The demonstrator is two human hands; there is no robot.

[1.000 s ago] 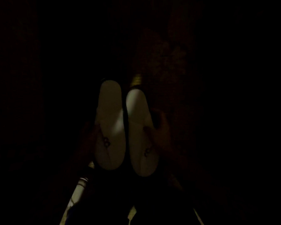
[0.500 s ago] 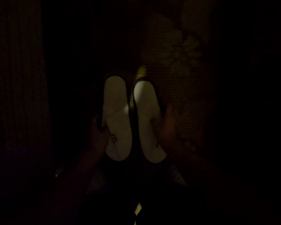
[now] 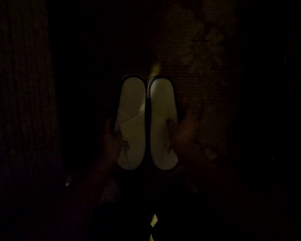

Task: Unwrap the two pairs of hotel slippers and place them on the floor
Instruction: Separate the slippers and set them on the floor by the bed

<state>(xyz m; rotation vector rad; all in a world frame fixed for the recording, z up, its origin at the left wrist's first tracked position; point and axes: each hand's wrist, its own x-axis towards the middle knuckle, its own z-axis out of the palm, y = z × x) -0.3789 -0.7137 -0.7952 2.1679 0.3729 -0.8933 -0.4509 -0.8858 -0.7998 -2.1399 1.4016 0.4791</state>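
Two white slippers, left slipper (image 3: 131,122) and right slipper (image 3: 162,124), now lie parallel and just beside each other on the dim patterned floor (image 3: 207,80), farther from the camera than before; left hand (image 3: 111,145) and right hand (image 3: 186,134) each grip an outer edge

Slippers (image 3: 146,122) now level, side by side
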